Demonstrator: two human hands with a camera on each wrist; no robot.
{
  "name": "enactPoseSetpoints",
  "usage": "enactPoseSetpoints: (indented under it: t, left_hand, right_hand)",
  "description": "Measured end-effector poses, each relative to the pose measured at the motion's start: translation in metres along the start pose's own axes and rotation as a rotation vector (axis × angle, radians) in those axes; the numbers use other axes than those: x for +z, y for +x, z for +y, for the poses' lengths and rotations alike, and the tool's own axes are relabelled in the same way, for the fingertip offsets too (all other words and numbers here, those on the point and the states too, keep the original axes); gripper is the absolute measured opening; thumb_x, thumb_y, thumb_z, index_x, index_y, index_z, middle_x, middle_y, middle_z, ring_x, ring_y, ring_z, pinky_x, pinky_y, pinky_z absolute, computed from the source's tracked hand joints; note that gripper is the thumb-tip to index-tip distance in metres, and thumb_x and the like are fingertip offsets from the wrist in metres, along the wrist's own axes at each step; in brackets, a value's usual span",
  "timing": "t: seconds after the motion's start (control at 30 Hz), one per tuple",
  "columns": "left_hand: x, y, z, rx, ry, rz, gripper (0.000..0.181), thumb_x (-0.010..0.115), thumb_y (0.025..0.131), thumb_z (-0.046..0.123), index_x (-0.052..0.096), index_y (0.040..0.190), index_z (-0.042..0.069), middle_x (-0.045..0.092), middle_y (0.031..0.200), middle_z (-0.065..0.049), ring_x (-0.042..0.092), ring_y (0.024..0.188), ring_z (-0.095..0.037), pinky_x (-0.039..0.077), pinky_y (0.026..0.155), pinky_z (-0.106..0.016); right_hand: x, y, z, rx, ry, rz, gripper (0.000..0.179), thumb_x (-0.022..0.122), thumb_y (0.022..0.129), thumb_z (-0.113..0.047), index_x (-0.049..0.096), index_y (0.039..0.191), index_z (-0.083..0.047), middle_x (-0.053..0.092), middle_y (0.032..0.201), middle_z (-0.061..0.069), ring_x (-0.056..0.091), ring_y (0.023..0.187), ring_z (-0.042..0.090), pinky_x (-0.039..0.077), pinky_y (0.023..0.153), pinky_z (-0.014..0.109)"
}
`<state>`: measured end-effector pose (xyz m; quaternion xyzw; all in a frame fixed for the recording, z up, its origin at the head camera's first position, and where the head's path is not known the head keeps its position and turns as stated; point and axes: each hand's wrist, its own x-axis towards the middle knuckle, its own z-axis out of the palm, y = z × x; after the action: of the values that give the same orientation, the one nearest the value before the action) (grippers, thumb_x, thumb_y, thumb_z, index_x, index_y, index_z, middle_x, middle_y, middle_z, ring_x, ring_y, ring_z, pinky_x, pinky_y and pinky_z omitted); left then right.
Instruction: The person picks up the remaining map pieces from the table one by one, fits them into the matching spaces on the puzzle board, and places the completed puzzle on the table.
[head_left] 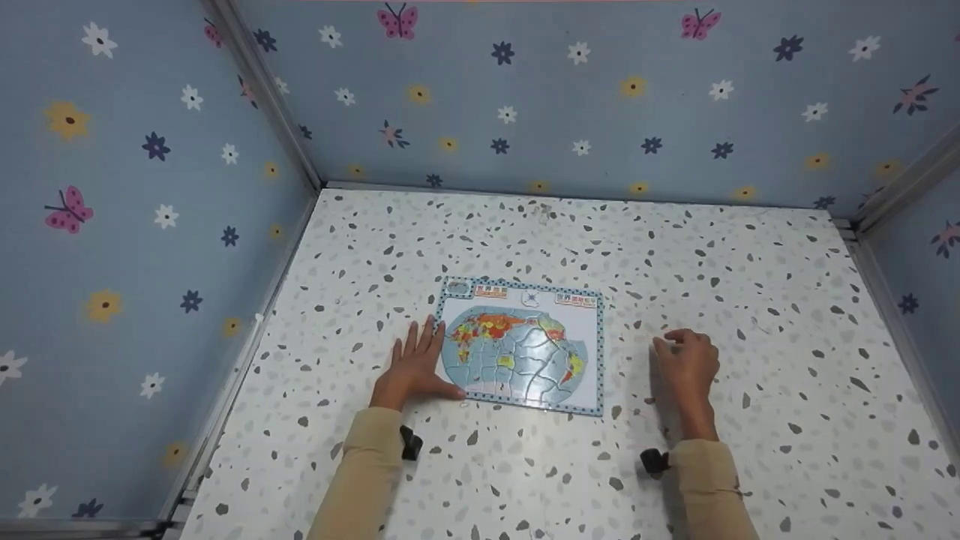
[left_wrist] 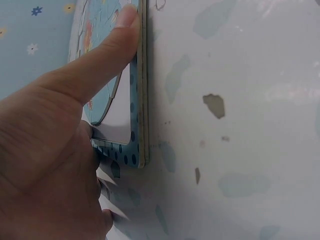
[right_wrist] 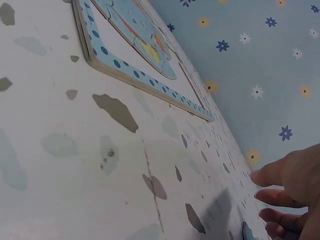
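Note:
A jigsaw puzzle of a world map (head_left: 517, 352) lies flat on the speckled table, framed by a dotted blue border. At its upper right, the map has a white notch (head_left: 576, 325) between pieces. My left hand (head_left: 412, 367) spreads over the lower left corner; its thumb (left_wrist: 107, 57) rests on the board's front edge and its straight fingers reach along the left side. Apart from the board, on its right, my right hand (head_left: 688, 364) hovers with loosely bent fingers. A small light-blue piece (right_wrist: 248, 231) shows by its lower fingers, mostly hidden.
The white table (head_left: 570, 240) has grey speckles. Blue walls (head_left: 555, 112) with flowers and butterflies stand along the back and both sides. Black wrist straps or cameras (head_left: 655, 460) sit at both cuffs.

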<state>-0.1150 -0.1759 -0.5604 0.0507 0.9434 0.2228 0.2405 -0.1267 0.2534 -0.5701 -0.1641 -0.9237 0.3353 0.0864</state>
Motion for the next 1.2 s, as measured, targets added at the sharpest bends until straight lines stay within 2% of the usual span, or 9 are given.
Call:
enactPoseSetpoints:
  t: [0.37, 0.67, 0.9, 1.2]
  left_hand:
    - [-0.001, -0.001, 0.001, -0.003, 0.019, -0.001, 0.131, 0.082, 0.062, 0.059, 0.003, 0.155, 0.014, -0.011, 0.161, -0.008, -0.015, 0.147, -0.034, -0.005, 0.118, -0.056]
    - [0.001, 0.002, -0.001, -0.002, 0.009, -0.018, 0.132, 0.082, 0.062, 0.058, 0.0, 0.155, 0.016, -0.014, 0.161, -0.006, -0.017, 0.147, -0.032, -0.007, 0.118, -0.055]
    - [0.001, 0.002, 0.0, -0.005, -0.012, -0.014, 0.132, 0.084, 0.061, 0.056, 0.002, 0.155, 0.014, -0.012, 0.161, -0.007, -0.016, 0.147, -0.033, -0.006, 0.118, -0.055]
    - [0.001, 0.002, 0.001, -0.003, -0.001, -0.006, 0.132, 0.084, 0.061, 0.056, 0.002, 0.155, 0.013, -0.011, 0.162, -0.009, -0.015, 0.147, -0.034, -0.005, 0.118, -0.056]
  right_hand:
    - [-0.009, 0.001, 0.008, 0.112, -0.009, -0.013, 0.041, 0.061, 0.091, -0.025, 0.058, 0.12, 0.003, 0.051, 0.123, 0.026, 0.043, 0.117, 0.042, 0.03, 0.1, 0.056]
    - [-0.01, 0.001, 0.021, 0.16, -0.056, 0.027, 0.048, 0.054, 0.093, -0.034, 0.052, 0.122, 0.005, 0.047, 0.124, 0.026, 0.037, 0.12, 0.042, 0.024, 0.104, 0.057]
    - [-0.012, -0.001, 0.024, 0.219, -0.092, -0.04, 0.055, 0.053, 0.094, -0.039, 0.049, 0.126, 0.005, 0.044, 0.127, 0.027, 0.035, 0.121, 0.043, 0.024, 0.105, 0.058]
    - [-0.019, 0.0, 0.02, 0.212, -0.122, -0.124, 0.049, 0.051, 0.095, -0.029, 0.052, 0.127, 0.007, 0.047, 0.125, 0.03, 0.038, 0.119, 0.047, 0.023, 0.102, 0.062]
